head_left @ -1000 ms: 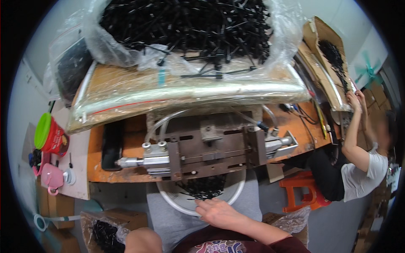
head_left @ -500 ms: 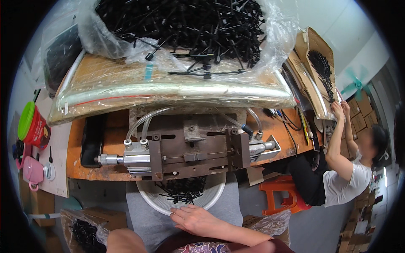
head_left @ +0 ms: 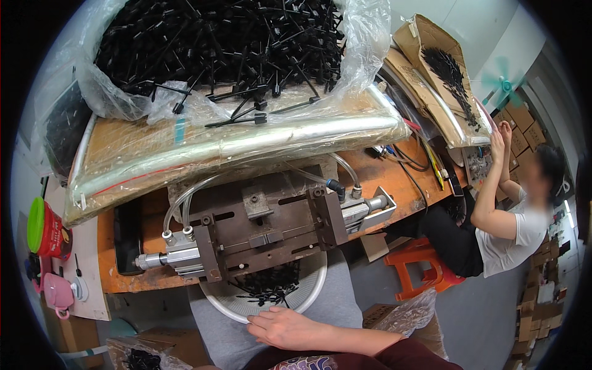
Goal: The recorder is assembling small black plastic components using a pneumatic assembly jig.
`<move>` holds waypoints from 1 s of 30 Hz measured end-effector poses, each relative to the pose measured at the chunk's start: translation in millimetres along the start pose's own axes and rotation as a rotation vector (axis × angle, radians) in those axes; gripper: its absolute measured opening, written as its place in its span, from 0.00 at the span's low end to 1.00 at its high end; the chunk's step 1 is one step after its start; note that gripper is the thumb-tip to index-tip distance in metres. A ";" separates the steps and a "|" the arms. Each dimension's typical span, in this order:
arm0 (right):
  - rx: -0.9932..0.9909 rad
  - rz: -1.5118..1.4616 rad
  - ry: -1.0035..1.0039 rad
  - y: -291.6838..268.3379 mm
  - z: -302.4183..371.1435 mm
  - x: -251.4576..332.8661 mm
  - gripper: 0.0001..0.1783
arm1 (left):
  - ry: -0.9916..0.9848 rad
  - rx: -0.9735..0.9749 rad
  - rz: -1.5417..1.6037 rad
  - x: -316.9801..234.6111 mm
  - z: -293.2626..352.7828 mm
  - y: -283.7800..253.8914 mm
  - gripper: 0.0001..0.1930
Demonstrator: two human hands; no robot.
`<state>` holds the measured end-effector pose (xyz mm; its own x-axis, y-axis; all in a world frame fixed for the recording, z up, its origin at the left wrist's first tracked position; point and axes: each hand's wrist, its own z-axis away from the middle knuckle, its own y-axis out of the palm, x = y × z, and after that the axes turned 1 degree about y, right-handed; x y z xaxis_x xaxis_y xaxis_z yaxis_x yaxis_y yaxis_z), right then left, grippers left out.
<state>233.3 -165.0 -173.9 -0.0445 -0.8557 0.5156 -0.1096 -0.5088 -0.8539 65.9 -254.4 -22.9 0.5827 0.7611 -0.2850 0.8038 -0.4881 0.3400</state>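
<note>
Black parts point(head_left: 268, 285): thin, glossy sticks in the basket, twelve o'clock from the right grip and just beyond it; long axes cross every way, one end poking toward five o'clock.
Right grip point(head_left: 280, 327): the nearer; fingers bent at the basket's six-o'clock rim; whether they pinch a part can't be made out.
Left grip: outside the view.
Basket point(head_left: 312, 279): white, round, perforated, on grey cloth point(head_left: 343, 299).
Fixture point(head_left: 285, 213): brown slotted metal, twelve o'clock past the basket.
Counter point(head_left: 126, 282): worn orange wood.
Bag point(head_left: 365, 43): crumpled clear plastic, farther toward twelve o'clock.

Bright even light, bent edges, dark corners
</note>
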 end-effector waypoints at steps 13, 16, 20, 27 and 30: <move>-0.051 -0.016 -0.044 -5.8 -1.7 8.9 0.18 | -0.368 -0.242 0.213 -11.8 -51.9 7.3 0.13; -0.084 -0.023 -0.045 -6.9 -0.5 7.8 0.18 | -0.785 -0.534 0.097 -52.6 -68.4 5.5 0.11; -0.120 -0.051 -0.023 -6.0 2.2 6.3 0.17 | -0.872 -1.035 -0.266 -19.7 -110.2 59.2 0.09; -0.150 -0.050 -0.058 -11.7 -2.5 7.9 0.15 | -0.226 -0.209 -0.099 -18.7 -46.1 6.5 0.06; -0.176 -0.039 -0.063 -9.8 -3.1 4.8 0.15 | -0.241 -0.156 -0.239 -25.3 -35.6 9.5 0.06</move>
<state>231.0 -163.8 -162.8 0.0248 -0.8424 0.5382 -0.2828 -0.5223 -0.8045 54.6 -263.1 19.5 0.4075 0.7141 -0.5692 0.9033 -0.2236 0.3661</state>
